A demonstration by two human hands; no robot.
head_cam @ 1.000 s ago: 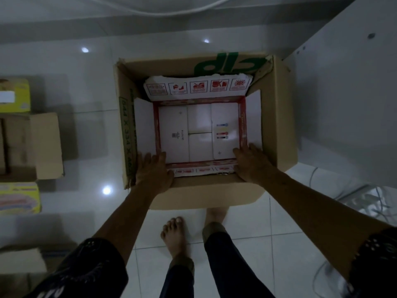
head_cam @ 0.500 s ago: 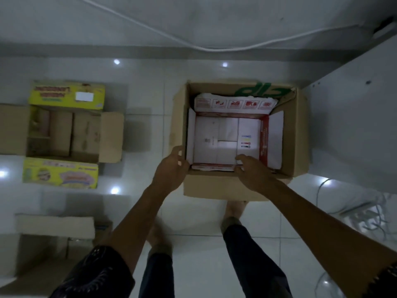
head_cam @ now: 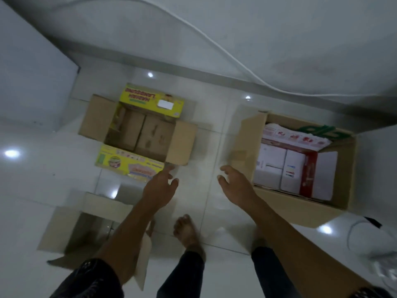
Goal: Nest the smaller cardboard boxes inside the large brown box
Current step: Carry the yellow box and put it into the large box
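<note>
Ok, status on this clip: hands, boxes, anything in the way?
Both hands empty, open: left hand, right hand, over bare floor. Large brown box already holds red-and-white box. Yellow-flapped box ahead of left hand, untouched. Path clear.

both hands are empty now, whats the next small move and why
Probably reach the left hand on to the open yellow-flapped box and take its near edge. The large brown box already holds the red and white box, and both hands, the right hand too, hang open over the bare floor between the two boxes, the left one closest to the yellow flap.
</note>
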